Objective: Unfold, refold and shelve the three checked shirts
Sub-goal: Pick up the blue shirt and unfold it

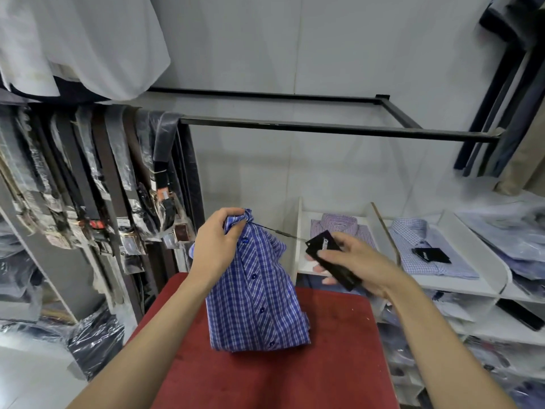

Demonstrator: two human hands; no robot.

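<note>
A folded blue checked shirt (256,302) stands with its lower end on the red table (339,364). My left hand (216,249) grips its bunched collar and holds the top up. My right hand (354,264) holds the shirt's black hang tag (327,255), pulled out to the right on a taut string from the collar. Two other folded checked shirts lie on the white shelf (460,283) behind: a pink-purple one (339,228) and a pale blue one (424,246) with its own black tag.
Bagged belts hang on a rack (88,187) at the left. A black metal rail (324,128) spans the wall above. More bagged shirts fill the shelves at the right (516,255) and below. White garments hang at the top left.
</note>
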